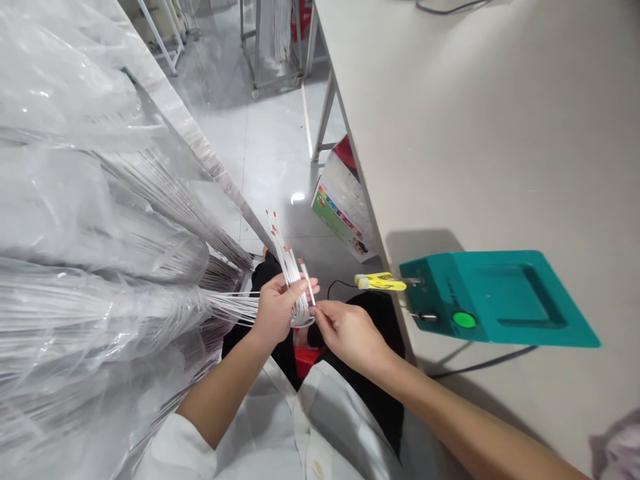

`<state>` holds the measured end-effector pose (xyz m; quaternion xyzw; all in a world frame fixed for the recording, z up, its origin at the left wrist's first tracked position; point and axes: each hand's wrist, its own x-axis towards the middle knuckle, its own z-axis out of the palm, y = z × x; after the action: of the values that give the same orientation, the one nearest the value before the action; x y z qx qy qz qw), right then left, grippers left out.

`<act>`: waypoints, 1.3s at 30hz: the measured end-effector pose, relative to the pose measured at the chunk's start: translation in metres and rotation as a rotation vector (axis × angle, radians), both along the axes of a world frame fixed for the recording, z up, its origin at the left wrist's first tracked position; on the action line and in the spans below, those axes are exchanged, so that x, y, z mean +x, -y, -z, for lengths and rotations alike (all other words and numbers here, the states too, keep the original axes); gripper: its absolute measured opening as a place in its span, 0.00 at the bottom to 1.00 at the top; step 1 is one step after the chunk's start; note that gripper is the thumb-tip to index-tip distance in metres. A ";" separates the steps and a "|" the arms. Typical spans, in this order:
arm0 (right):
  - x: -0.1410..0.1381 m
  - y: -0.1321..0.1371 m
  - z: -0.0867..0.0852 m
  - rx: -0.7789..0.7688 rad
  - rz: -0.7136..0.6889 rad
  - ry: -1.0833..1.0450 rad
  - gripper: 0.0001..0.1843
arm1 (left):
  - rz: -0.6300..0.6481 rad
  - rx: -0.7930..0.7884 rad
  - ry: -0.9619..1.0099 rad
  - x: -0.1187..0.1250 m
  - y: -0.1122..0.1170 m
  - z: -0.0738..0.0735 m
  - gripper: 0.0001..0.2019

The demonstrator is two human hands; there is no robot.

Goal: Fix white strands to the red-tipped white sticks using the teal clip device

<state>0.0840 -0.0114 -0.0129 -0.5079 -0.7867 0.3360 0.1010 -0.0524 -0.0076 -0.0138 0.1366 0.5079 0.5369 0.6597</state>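
Note:
My left hand [277, 310] is closed round a bunch of thin white wires [286, 263] whose reddish tips point up and away from me. The wires run back leftward to a large plastic-wrapped bundle [150, 313]. Thumb and forefinger of my right hand [350, 332] pinch one white wire [308, 283] just right of the bunch. To the right, at the table's edge, a teal device [510, 300] has a green round button [464, 320]. A yellow clip [383, 281] sticks out from its front, apart from my right hand.
More plastic-covered wire bundles [150, 233] lie along the left. The pale table [490, 147] spans the right, with a black cable [485, 362] by the device. A printed carton [345, 207] stands on the floor under the table edge. Wheeled metal racks [257, 53] are farther back.

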 end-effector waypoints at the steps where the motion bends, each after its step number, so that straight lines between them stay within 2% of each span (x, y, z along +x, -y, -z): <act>1: 0.001 -0.001 -0.001 -0.027 0.014 -0.033 0.20 | -0.036 -0.007 -0.003 -0.001 -0.002 -0.001 0.13; 3: 0.003 -0.002 -0.002 -0.088 0.038 -0.124 0.20 | -0.098 0.002 -0.020 -0.005 -0.005 -0.005 0.12; 6: 0.003 -0.002 -0.003 -0.144 0.001 -0.212 0.20 | -0.075 0.056 -0.074 -0.007 -0.009 -0.012 0.11; 9: 0.002 -0.001 -0.002 -0.146 -0.073 -0.227 0.20 | 0.023 0.090 -0.190 -0.006 -0.007 -0.019 0.13; 14: 0.000 0.000 0.001 -0.146 -0.164 -0.254 0.19 | 0.289 0.122 -0.315 -0.004 0.001 -0.027 0.12; 17: 0.001 -0.001 -0.001 -0.101 -0.175 -0.214 0.17 | 0.317 0.120 -0.389 -0.005 0.005 -0.029 0.12; 19: 0.006 -0.003 -0.006 -0.064 -0.135 -0.196 0.15 | 0.281 0.130 -0.426 -0.007 0.006 -0.029 0.12; 21: 0.012 -0.005 -0.014 -0.054 -0.037 -0.256 0.14 | 0.256 0.136 -0.448 -0.009 0.007 -0.028 0.12; 25: 0.024 -0.012 -0.033 -0.201 0.197 -0.565 0.17 | 0.298 0.154 -0.483 -0.007 0.009 -0.030 0.10; 28: 0.028 -0.017 -0.042 -0.383 0.230 -0.698 0.20 | 0.331 0.168 -0.506 -0.003 0.010 -0.033 0.07; 31: 0.028 -0.019 -0.043 -0.438 0.195 -0.695 0.18 | 0.353 0.180 -0.528 0.001 0.011 -0.035 0.06; 34: 0.030 -0.021 -0.041 -0.278 0.141 -0.612 0.13 | 0.377 0.186 -0.541 0.003 0.012 -0.033 0.05; 36: 0.033 -0.022 -0.041 -0.064 0.054 -0.497 0.10 | 0.397 0.203 -0.576 0.003 0.012 -0.031 0.05; 39: 0.039 -0.027 -0.045 0.259 -0.167 -0.303 0.10 | 0.456 0.247 -0.648 0.000 0.013 -0.029 0.06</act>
<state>0.1225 0.0152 0.0325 -0.3673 -0.8386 0.3117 0.2544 -0.0522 -0.0205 0.0153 0.4855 0.5780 0.3631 0.5462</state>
